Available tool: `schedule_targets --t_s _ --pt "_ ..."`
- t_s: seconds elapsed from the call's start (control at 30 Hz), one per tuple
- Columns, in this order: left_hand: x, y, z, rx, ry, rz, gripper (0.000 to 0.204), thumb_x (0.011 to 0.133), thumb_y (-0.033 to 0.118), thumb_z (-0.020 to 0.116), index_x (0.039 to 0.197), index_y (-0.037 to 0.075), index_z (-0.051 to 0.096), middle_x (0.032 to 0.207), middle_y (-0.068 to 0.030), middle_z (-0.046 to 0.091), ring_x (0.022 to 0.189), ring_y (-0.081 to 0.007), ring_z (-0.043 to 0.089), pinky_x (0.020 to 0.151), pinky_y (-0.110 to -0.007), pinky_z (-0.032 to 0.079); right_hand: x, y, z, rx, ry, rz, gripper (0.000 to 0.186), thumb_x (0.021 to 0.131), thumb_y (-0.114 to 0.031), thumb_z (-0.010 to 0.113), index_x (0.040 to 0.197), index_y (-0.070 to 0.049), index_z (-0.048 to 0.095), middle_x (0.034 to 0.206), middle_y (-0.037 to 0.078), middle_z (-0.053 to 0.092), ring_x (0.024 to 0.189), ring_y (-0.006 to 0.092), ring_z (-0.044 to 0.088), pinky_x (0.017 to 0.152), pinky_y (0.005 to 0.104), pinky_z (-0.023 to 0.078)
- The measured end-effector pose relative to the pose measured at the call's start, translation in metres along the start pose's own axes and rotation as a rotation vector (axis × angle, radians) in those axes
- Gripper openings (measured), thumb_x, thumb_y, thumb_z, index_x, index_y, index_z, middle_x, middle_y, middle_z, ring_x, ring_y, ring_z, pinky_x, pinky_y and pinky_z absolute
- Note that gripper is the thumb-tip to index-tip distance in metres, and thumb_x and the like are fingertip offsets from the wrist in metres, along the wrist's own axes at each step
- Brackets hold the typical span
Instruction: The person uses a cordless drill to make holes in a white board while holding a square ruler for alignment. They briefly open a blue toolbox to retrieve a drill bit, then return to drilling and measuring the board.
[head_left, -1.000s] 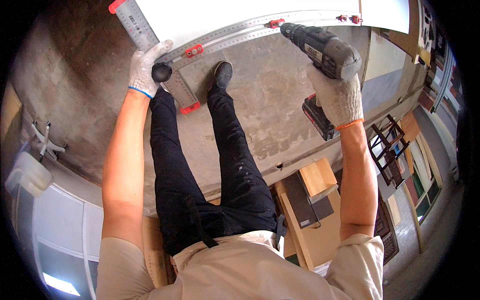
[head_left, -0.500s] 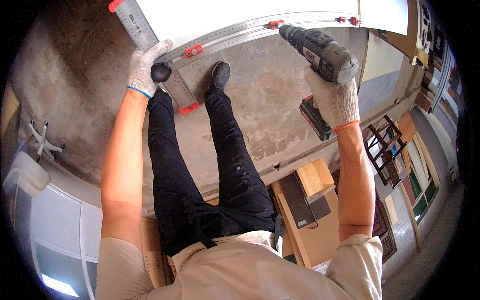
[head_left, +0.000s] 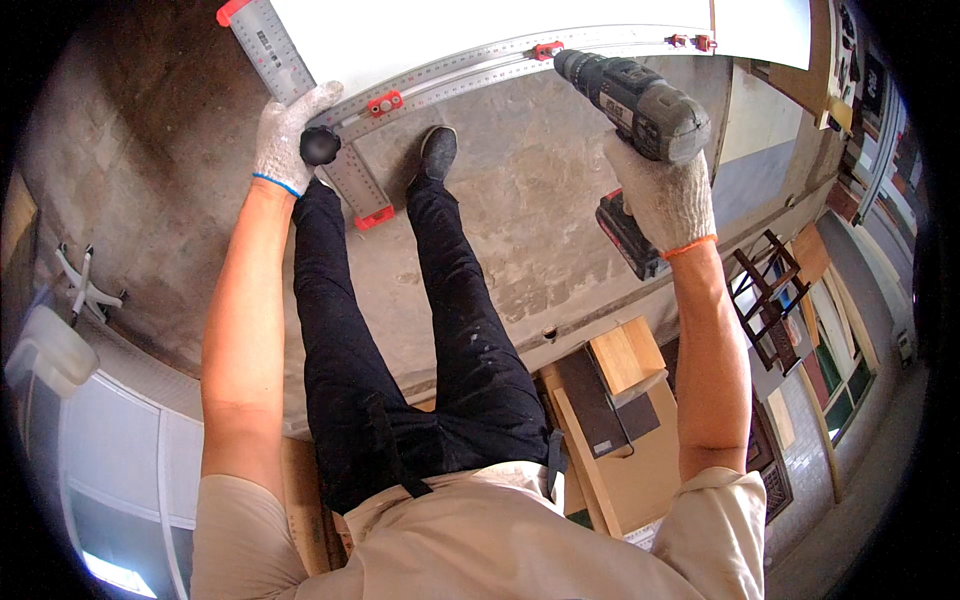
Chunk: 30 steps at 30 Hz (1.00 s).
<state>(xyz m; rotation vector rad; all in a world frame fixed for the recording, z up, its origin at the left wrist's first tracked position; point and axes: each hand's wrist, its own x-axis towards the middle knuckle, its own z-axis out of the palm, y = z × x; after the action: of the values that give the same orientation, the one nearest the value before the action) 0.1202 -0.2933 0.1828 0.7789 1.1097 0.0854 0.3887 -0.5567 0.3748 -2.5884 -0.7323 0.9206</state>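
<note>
My left hand (head_left: 290, 135) in a white knit glove is closed on a metal ruler jig (head_left: 265, 45) at its corner, beside a black knob (head_left: 320, 146). The jig has scales, red end caps and red sliding blocks, and its long rail runs along the near edge of a white board (head_left: 470, 20). My right hand (head_left: 670, 200), gloved with an orange cuff, is wrapped round the handle of a black cordless drill (head_left: 645, 110). The drill points left, its tip at a red block (head_left: 548, 51) on the rail; whether they touch is unclear.
My legs and shoes are below the board on a concrete floor (head_left: 510, 180). A white chair base (head_left: 90, 280) and translucent bin (head_left: 50, 345) are at the left. Cardboard and wood pieces (head_left: 625, 355) lie near my waist. A dark wooden stool (head_left: 770, 300) and stacked panels (head_left: 835, 360) are at the right.
The drill and my right hand have shifted slightly left in the picture, along with the rail and surroundings. Both hands keep their grips, and the drill tip stays at the same red block.
</note>
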Motion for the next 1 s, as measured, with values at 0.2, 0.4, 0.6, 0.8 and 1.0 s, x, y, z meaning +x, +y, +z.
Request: schedule_targets --t_s 0.2,0.4,0.6,0.8,1.0 --pt "0.0005 -0.0002 -0.0024 0.006 -0.008 -0.01 0.034 0.091 0.019 0.08 0.118 0.001 0.076 0.107 -0.0075 0.077 0.094 -0.0195 0.074 0.087 -0.036 0.058 0.0002 -0.0009 0.0005 -0.012 -0.013 0.084 0.037 0.095 -0.015 0.07 0.13 -0.003 0.07 0.113 0.017 0.078 0.097 0.0271 0.074 0.091 0.0388 0.059" --pt "0.0016 -0.0018 -0.0018 0.0 -0.005 0.001 0.035 0.091 0.02 0.08 0.119 0.001 0.076 0.109 -0.0073 0.077 0.095 -0.0198 0.074 0.087 -0.036 0.058 0.0002 -0.0007 -0.0007 0.01 -0.005 -0.027 0.037 0.094 -0.013 0.068 0.13 -0.004 0.07 0.11 0.016 0.077 0.095 0.027 0.073 0.091 0.0383 0.058" --pt "0.003 -0.0018 -0.004 -0.006 -0.01 -0.021 0.034 0.091 0.019 0.08 0.12 0.001 0.076 0.109 -0.0073 0.077 0.096 -0.0199 0.074 0.088 -0.036 0.058 0.0024 -0.003 -0.0005 0.033 0.023 -0.09 0.036 0.094 -0.014 0.067 0.129 -0.004 0.07 0.107 0.017 0.076 0.093 0.0285 0.072 0.089 0.0389 0.058" --pt "0.0009 -0.0004 -0.0011 0.003 -0.003 -0.005 0.034 0.09 0.019 0.08 0.119 0.002 0.076 0.108 -0.0065 0.077 0.098 -0.0201 0.074 0.089 -0.036 0.057 -0.001 -0.0034 -0.0035 -0.031 -0.067 0.151 0.035 0.094 -0.018 0.068 0.126 -0.002 0.07 0.102 0.017 0.076 0.09 0.0308 0.072 0.087 0.0405 0.059" --pt "0.0021 -0.0002 0.0005 0.013 0.001 0.005 0.033 0.09 0.019 0.08 0.119 0.004 0.076 0.107 -0.0052 0.076 0.095 -0.0195 0.073 0.086 -0.035 0.057 0.0019 0.0037 0.002 -0.049 0.036 -0.011 0.034 0.094 -0.021 0.069 0.122 -0.003 0.071 0.097 0.017 0.076 0.085 0.0308 0.071 0.082 0.0419 0.059"
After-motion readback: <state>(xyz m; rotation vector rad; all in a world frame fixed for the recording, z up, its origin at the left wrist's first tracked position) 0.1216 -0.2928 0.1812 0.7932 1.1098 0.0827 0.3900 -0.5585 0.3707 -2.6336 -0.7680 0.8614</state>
